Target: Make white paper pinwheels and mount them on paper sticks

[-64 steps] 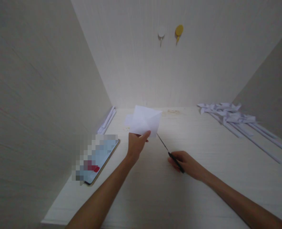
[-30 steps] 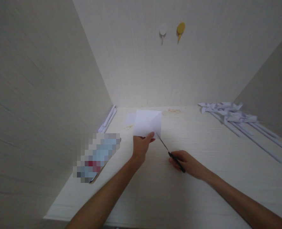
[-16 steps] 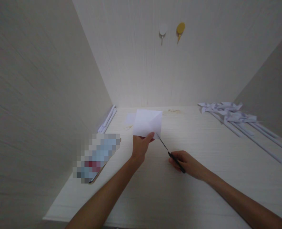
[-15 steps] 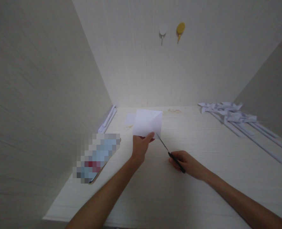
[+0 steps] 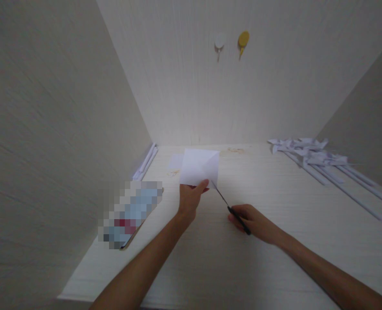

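Observation:
A piece of folded white paper (image 5: 197, 165) is pinched at its lower edge by my left hand (image 5: 190, 198), thumb on top and fingers underneath. My right hand (image 5: 251, 221) is closed around the black handle of a pair of scissors (image 5: 239, 219). The thin blades point up and left, and their tips meet the paper's lower right corner, just right of my left thumb. Whether the blades are parted is too fine to see. Behind the held paper, another pale paper piece (image 5: 174, 161) lies on the white surface.
On the left lies a pixelated flat object (image 5: 136, 215), with rolled white paper (image 5: 146, 161) against the wall behind it. Paper sticks with crumpled ends (image 5: 323, 157) lie at the right. Rubber bands (image 5: 174, 173) rest near the paper. A white hook (image 5: 219, 45) and a yellow hook (image 5: 243, 41) are on the back wall.
Almost nothing differs. The whole view has shifted very slightly; both hands, the paper and the scissors keep the same arrangement.

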Tool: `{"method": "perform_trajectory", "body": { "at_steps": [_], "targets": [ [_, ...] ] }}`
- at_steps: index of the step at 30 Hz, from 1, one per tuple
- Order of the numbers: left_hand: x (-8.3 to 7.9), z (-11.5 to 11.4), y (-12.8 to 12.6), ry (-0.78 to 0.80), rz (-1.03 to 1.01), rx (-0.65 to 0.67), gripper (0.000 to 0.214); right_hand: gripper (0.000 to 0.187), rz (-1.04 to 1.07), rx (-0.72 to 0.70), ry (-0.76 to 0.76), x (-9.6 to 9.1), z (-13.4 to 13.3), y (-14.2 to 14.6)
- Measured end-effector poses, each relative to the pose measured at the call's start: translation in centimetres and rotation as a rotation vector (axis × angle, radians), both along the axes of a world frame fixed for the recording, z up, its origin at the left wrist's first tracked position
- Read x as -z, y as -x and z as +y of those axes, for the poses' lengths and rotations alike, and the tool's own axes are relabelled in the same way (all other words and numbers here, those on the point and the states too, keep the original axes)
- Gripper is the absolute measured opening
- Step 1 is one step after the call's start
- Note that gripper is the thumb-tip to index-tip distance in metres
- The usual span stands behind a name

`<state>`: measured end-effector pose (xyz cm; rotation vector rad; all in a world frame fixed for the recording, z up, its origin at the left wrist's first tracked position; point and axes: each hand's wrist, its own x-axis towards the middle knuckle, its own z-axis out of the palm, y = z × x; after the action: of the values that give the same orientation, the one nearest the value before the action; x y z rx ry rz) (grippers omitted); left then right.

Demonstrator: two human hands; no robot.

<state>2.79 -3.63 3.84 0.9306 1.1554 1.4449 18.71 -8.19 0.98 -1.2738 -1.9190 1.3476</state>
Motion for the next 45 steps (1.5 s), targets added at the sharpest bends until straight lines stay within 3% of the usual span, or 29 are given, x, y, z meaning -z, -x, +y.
{"method": "perform_trajectory", "body": {
  "at_steps": [33,45],
  "targets": [
    [0.09,0.11,0.30,-0.005,0.027,0.032,0.026,0.039,-0.023,0.035,0.010,0.20,0.06,-0.12],
    [0.57,-0.01,0.21,0.011,0.059,0.136,0.032,0.037,-0.008,0.041,-0.002,0.21,0.05,-0.02]
  ]
}}
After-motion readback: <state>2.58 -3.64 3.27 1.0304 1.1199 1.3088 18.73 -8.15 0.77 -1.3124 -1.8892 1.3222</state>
